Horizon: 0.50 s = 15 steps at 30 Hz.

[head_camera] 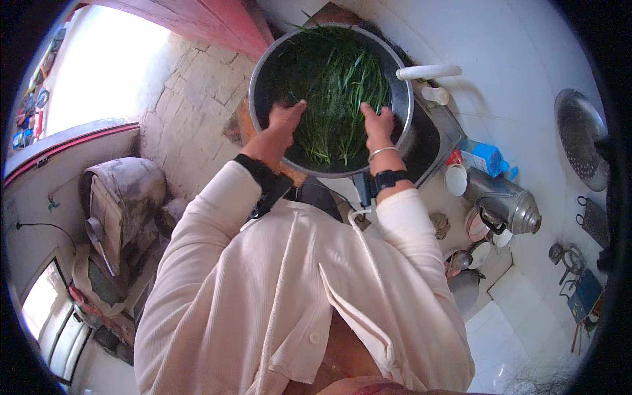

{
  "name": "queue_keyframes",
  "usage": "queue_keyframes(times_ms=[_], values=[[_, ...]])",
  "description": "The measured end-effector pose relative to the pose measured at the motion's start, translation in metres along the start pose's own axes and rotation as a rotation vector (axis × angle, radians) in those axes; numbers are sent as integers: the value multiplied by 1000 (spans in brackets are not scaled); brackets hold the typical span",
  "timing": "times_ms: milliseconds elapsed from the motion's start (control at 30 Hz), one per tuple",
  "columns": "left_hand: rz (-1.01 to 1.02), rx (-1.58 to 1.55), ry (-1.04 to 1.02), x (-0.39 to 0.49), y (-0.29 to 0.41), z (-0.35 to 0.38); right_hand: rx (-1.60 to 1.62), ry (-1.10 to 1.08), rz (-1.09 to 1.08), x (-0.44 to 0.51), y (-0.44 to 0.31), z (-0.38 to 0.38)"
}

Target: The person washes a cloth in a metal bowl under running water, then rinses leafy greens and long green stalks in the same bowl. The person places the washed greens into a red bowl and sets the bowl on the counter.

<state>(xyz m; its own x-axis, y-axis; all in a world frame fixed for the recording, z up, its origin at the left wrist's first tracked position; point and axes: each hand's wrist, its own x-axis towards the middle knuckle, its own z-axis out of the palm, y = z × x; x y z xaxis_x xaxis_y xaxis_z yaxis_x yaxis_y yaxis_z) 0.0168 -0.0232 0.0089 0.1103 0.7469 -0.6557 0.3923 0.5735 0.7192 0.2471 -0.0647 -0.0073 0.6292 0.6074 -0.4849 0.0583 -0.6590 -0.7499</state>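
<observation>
Long green leafy vegetables (333,98), possibly chives, lie in a large round metal basin (256,111), in what looks like water. My left hand (285,118) reaches into the basin at the near left, its thumb over the leaves. At the near right, my right hand (379,123) is among the leaves, thumb up. Leaves and shadow hide most of the fingers of both hands, so their grip cannot be made out. A few leaf tips stick out past the far rim.
A white tap spout (429,72) reaches over the basin's right rim, above a dark sink (427,140). To the right are a blue bottle (481,157), a metal thermos flask (508,200) and several dishes (479,254). A large barrel-like container (131,182) stands at left on the paved floor.
</observation>
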Motion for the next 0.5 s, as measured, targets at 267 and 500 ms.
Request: queue_keyframes(times_ms=[267,500], values=[[-131,-332,-213,3,-5,51,400,-466,278,-31,1,43],[139,-824,-190,-61,26,45,562,-518,-194,-84,-50,-1]])
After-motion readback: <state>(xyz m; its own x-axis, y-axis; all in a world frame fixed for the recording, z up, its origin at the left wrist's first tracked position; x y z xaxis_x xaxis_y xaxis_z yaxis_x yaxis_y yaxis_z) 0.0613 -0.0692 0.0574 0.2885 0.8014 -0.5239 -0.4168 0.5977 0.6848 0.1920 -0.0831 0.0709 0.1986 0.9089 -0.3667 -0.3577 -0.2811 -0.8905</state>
